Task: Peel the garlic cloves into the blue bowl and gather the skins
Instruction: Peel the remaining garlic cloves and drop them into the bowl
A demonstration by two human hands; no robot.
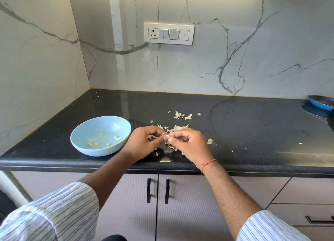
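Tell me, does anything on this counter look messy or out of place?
Only the garlic skins: they lie scattered over the dark counter beyond and under both hands, not yet gathered. The left hand and right hand pinch one clove. The blue bowl sits upright with peeled cloves inside.

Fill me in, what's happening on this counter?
A person is peeling garlic by hand. The left hand and right hand pinch one small pale garlic clove between their fingertips above the black stone countertop. The light blue round bowl beside the left hand already holds several peeled yellowish cloves. Papery white garlic skins lie scattered, not yet gathered.
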